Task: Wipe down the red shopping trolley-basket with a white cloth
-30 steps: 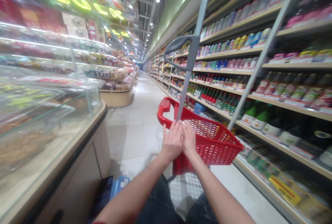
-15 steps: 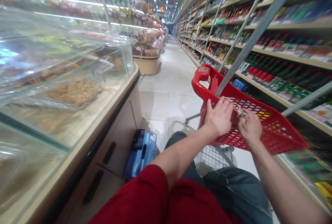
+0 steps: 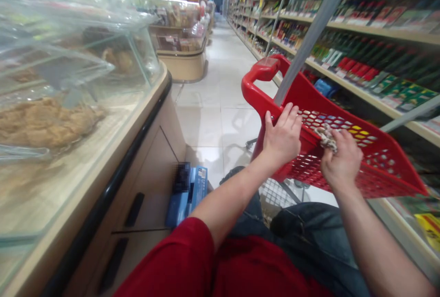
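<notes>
The red plastic shopping cart stands at the right of centre, its side wall pierced with many holes. Flat against that wall, near the top edge, rests my left hand, fingers stretched and thumb apart, holding nothing. My right hand is closed round a crumpled white-and-grey rag and presses it to the holed wall a little further right. The hand covers part of the rag, and its exact material cannot be made out.
On the left runs a glass-sided display counter with brown food inside. Blue boxes stand on the floor by its cabinet. Shelves of bottles and packets line the right. A tiled aisle leads away between them.
My right hand and the rag have moved right along the cart wall, away from my left hand. My left hand stays on the wall. The view has tilted down.
</notes>
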The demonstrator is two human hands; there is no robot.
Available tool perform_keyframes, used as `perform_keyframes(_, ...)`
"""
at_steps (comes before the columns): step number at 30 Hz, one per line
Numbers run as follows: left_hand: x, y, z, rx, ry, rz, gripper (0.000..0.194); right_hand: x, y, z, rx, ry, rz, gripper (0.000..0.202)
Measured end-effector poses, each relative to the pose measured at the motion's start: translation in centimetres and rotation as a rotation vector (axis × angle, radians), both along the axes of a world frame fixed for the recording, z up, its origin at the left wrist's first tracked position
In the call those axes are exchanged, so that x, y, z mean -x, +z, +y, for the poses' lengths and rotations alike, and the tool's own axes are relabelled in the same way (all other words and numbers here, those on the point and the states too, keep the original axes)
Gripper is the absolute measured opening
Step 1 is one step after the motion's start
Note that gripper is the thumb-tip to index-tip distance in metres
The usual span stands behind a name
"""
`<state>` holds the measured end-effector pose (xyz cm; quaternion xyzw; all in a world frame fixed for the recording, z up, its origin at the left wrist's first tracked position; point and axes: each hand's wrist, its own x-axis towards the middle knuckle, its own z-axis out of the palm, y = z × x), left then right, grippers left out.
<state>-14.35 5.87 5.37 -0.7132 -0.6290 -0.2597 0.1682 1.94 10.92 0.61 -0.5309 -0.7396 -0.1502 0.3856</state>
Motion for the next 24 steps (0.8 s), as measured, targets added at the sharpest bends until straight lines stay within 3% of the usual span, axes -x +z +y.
perform_keyframes(2,-0.2,-0.1,0.3,0.015,0.006,-0.011,0.049,0.2,-0.4,-0.4,-0.011,-0.033,0.016,0.047)
perform_keyframes(7,-0.6,-0.5,1.0,0.028,-0.024,-0.064,0.05,1.2,-0.3,-1.1,0.056,0.062,-0.07,0.055)
perform_keyframes(13,-0.9,-0.2,1.9,0.02,-0.069,-0.146,0.049,-3.1,-1.4,0.3,0.11,-0.189,0.105,0.051)
perform_keyframes(16,-1.8,-0.2,1.8,0.049,-0.086,-0.159,0.047,-2.0,-1.3,0.1,0.096,-0.104,0.122,0.05)
perform_keyframes(20,-2.3,-0.6,1.9,0.072,-0.098,-0.141,0.048,0.7,-0.9,-0.5,0.105,0.027,-0.007,0.054)
perform_keyframes(24,-1.9,-1.0,2.3,0.075,-0.086,-0.131,0.049,-2.0,-1.5,-0.4,0.113,-0.023,-0.031,0.051)
